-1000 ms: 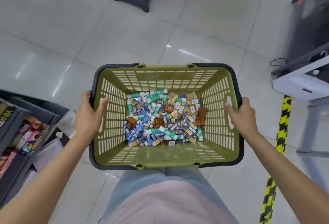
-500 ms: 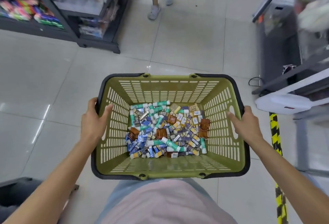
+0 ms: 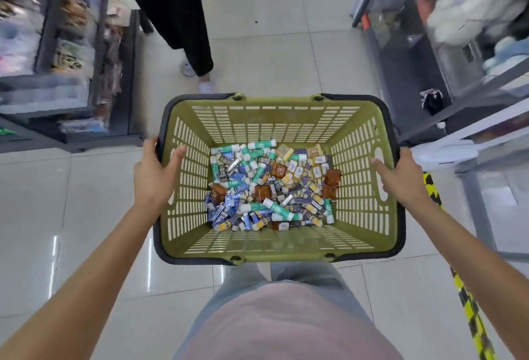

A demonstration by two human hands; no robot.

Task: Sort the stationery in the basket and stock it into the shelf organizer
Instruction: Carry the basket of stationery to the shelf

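nearest to me i see a pink top and grey trousers, cut off by the bottom edge. my left hand (image 3: 156,176) grips the left rim of the basket (image 3: 274,245), thumb inside against the slatted wall, the other fingers hidden round the outside. my right hand (image 3: 400,179) holds the right rim the same way, thumb in, fingers out of sight behind the dark trim. the basket is olive green with a black rim band, held level above the pale tiled floor (image 3: 57,216). the stationery (image 3: 272,187) lies in a loose heap on the basket's bottom: green and white glue sticks, small blue and white boxes, a few brown packets, yellow ended pieces. the print on them is too small for me to read, apart from a "2b" on one or two. a yellow and black striped strip (image 3: 463,288) runs down the floor at my right. farther off, the shelves (image 3: 71,59) on the left and the fixtures on the right are blurred, and i cannot make out their goods. a second person (image 3: 177,16) stands ahead, shown only from the waist down to the shoes.
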